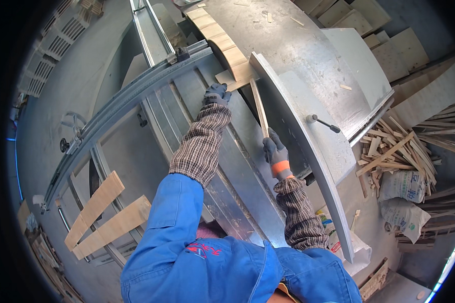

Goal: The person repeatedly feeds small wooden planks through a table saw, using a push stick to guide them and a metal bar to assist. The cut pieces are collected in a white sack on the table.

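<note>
Hands number two: right hand [275, 151] grips one stick [259, 108], left hand [217, 94] seemingly one board [241, 76].

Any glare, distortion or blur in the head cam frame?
Head view: fisheye bows the grey fence and leaves dark corners; head view: pale sheen on the metal tabletop, and a bright strip near the lower right rim looks blown out; head view: left hand and right hand read clearly, no obvious motion blur.
</note>
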Tool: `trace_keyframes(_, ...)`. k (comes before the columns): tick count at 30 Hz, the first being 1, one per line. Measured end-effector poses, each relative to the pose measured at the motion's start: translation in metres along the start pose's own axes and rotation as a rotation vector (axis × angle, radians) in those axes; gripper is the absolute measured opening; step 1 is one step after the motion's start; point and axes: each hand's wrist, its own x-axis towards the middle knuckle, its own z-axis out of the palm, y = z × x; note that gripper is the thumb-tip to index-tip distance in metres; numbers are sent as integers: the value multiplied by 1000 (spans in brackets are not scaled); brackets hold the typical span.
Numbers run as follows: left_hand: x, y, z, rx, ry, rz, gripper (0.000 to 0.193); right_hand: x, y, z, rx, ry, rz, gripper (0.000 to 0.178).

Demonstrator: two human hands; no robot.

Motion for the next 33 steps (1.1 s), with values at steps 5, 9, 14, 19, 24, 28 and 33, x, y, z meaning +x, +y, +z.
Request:
trace_keyframes(5, 14, -7, 3, 14, -32, -31, 40, 2, -6, 7, 23, -17, 12, 49)
trace_keyframes(9, 20, -14, 7, -16, 4, -61, 44, 11, -5, 12, -48, -6, -30, 50)
trace_keyframes(14, 31, -22, 3, 21, 21, -25, 41, 23, -15, 17, -22, -79, -43, 53)
trace_keyframes(19, 58, -76, -11, 219, -153, -20, 38, 3, 5, -15, -191, -22, -189, 50)
trace_keyframes(24, 39, -178, -28, 1, -21, -77, 42, -79, 75, -92, -667, -33, -670, 52)
trace_keyframes(28, 6, -90, -65, 11, -51, -163, 61, -161, 82, -128, -970, -77, -433, 59)
trace_keyframes(33, -11, -26, -76, 202, -127, -221, 100, -198, 77, -130, -1090, 36, -449, 59)
